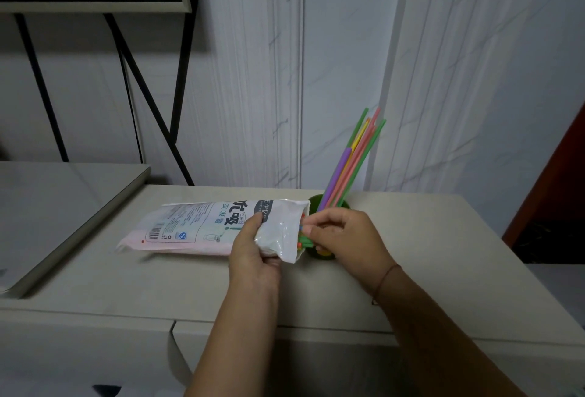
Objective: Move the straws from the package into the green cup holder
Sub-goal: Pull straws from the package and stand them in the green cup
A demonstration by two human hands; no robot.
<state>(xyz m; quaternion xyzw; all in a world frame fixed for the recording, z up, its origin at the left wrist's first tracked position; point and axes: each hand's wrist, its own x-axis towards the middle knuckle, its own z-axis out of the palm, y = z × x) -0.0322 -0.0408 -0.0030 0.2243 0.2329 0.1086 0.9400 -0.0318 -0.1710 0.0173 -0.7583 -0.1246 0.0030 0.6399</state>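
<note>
A white plastic straw package (202,225) lies on the pale table (158,276), its open end facing right. My left hand (253,251) grips that open end. My right hand (345,238) pinches the tips of straws (304,238) that poke out of the package mouth, green and orange among them. Just behind my right hand stands the green cup holder (329,203), partly hidden by the hand. Several coloured straws (354,159) stand in it and lean to the right.
A raised pale panel (63,206) lies at the left of the table. Black metal shelf legs (148,105) rise behind it against the marbled wall. A dark red surface (557,175) stands at the far right. A drawer front (285,352) runs below the table's near edge.
</note>
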